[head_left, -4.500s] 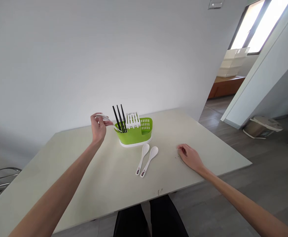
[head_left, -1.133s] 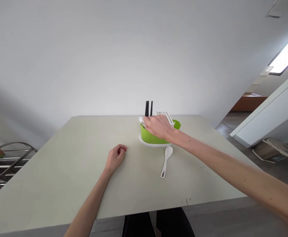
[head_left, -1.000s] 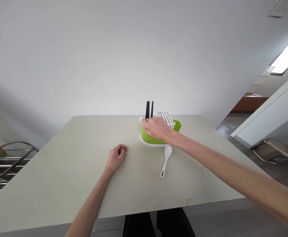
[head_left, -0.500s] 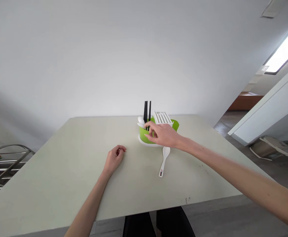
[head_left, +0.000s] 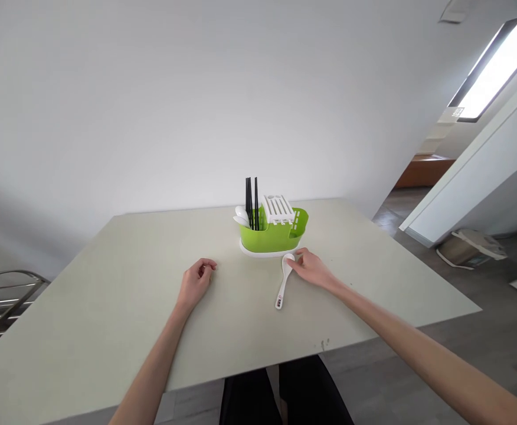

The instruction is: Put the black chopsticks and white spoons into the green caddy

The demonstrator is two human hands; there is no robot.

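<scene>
A white spoon lies on the table, its bowl towards the green caddy and its handle, with a small dark-and-red label, towards me. My right hand is at the bowl end, thumb against the bowl and fingers apart from it just beyond. Behind stands the green utensil caddy on a white base. Several black chopsticks stand in its left part, beside white spoons. A white slotted rack sits across its top. To the left, my left hand rests on the table, fingers loosely curled with nothing visible in them.
The pale table reaches back to a white wall. A metal rack stands past the table's left edge. Down on the floor at right is a silvery bin-like container. My dark-clothed legs are under the front edge.
My right hand has moved from in front of the caddy down towards me, to the spoon's bowl. My left hand has stayed on the table. The camera view has shifted slightly.
</scene>
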